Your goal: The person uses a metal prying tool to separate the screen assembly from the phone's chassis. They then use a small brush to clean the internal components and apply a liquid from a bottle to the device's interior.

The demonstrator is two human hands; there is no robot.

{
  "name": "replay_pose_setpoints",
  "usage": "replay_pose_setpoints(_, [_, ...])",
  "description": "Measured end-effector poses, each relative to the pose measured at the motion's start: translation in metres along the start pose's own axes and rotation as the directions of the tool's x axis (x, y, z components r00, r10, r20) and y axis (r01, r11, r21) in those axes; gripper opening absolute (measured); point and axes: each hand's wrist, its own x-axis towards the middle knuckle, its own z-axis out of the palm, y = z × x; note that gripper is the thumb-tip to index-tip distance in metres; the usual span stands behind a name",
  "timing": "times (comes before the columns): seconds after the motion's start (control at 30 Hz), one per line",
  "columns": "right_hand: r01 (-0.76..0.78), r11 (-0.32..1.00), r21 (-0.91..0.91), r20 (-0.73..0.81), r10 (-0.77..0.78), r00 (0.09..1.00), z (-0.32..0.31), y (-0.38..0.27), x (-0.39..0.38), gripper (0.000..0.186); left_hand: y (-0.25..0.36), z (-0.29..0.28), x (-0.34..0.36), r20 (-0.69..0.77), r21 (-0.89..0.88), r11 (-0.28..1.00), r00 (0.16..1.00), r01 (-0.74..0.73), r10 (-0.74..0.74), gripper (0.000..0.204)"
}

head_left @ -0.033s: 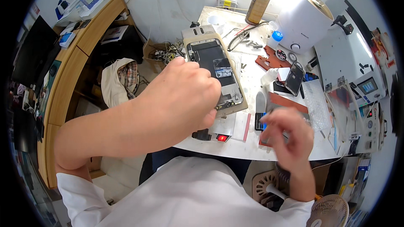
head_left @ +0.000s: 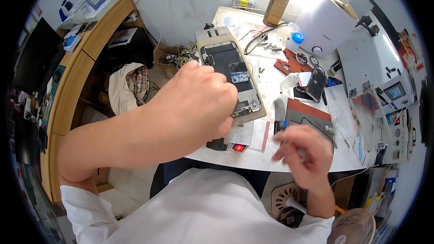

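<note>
Left hand [head_left: 203,92] curled over an opened device [head_left: 219,58], grip hidden, right hand [head_left: 309,156] blurred, fingers bent, hold unclear, white counter [head_left: 269,92].

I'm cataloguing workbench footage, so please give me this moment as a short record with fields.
Left hand: curled, overlapping the opened device in view; grip hidden
Right hand: fingers bent, in front of the white table in view; slightly blurred, contents unclear
Device: dark inner panel, lying on a beige base
Red light: lit, near the table's front edge
Far side: brown can, white appliance
</note>
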Motion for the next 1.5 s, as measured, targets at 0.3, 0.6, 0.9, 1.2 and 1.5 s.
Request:
replay_pose_setpoints(0.3, [-0.131,0.895,0.427,-0.125,0.202,0.971,0.052,-0.008,-0.033,0.034,-0.001,-0.005,0.004,0.047,-0.001,1.000,0.999,0.003,-0.003,0.015])
replay_pose_setpoints(0.6, [0.208,0.956,-0.209,-0.113,-0.235,0.965,0.060,0.004,-0.025,0.029,-0.003,-0.002,0.001,0.006,0.012,1.000,1.000,-0.027,0.027,0.015])
replay_pose_setpoints(0.9, [0.258,0.919,-0.297,-0.142,-0.310,0.940,0.071,0.012,-0.019,0.041,-0.004,0.000,0.001,-0.025,-0.003,0.999,0.999,-0.033,0.033,0.014])
replay_pose_setpoints(1.2, [0.290,0.758,-0.584,-0.134,-0.442,0.887,0.090,0.006,-0.018,0.031,-0.002,-0.002,0.001,-0.026,-0.005,0.999,0.999,-0.035,0.035,0.013])
replay_pose_setpoints(1.5, [0.214,0.732,-0.647,-0.198,-0.432,0.880,0.107,-0.002,-0.017,0.032,-0.006,0.002,0.001,-0.056,-0.020,0.998,0.996,-0.065,0.063,0.012])
